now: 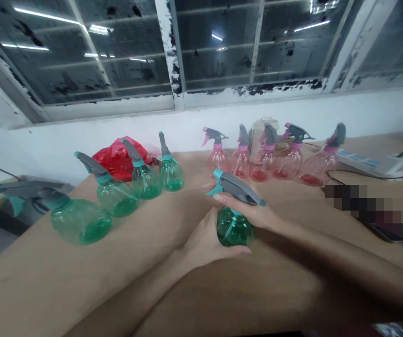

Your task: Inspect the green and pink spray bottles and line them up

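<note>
A green spray bottle (234,229) with a grey and teal trigger head is held between my two hands over the middle of the table. My left hand (206,238) wraps round the lower body from the left, its thumb stretched along the near side. Higher up, my right hand (246,208) closes round the neck just below the spray head. The nozzle points to the left. To the left stand several more green spray bottles (117,199), and behind my hands several pink spray bottles (282,164) form a row.
A red plastic bag (119,157) lies behind the green bottles. At the right are a white power strip (377,161) with a black cable and a blurred-out dark object (380,210). A pale container (262,133) stands behind the pink bottles, near the window wall.
</note>
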A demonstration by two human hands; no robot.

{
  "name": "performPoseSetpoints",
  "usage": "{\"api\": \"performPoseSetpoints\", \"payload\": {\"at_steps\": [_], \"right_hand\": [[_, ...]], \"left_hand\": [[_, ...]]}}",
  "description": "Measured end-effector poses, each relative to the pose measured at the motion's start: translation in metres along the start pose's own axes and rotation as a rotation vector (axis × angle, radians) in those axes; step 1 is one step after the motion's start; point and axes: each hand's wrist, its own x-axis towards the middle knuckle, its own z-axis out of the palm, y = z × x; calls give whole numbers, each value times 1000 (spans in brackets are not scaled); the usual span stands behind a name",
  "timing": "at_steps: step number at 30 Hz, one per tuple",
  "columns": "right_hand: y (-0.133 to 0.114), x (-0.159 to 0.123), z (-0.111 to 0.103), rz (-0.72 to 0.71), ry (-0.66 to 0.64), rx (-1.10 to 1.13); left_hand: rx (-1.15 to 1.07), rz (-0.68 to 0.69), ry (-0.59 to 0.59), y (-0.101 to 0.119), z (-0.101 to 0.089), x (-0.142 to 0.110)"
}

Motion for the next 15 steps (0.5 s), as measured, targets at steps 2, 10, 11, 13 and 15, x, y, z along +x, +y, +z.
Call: {"api": "performPoseSetpoints", "payload": {"at_steps": [2,10,11,13,15], "right_hand": [[3,1,0,47,36,-59],[13,-1,-11,40,-193,-365],[16,1,-12,51,-201,-393],[23,7,-11,62,-202,-466],[31,18,-7,85,-161,-559]], "left_hand": [[32,-52,56,-4,0,-1],[54,-142,311,-25,1,0],[77,-148,344,-27,2,1],[144,-165,427,-31,2,2],[210,-168,504,-36,0,4]]}}
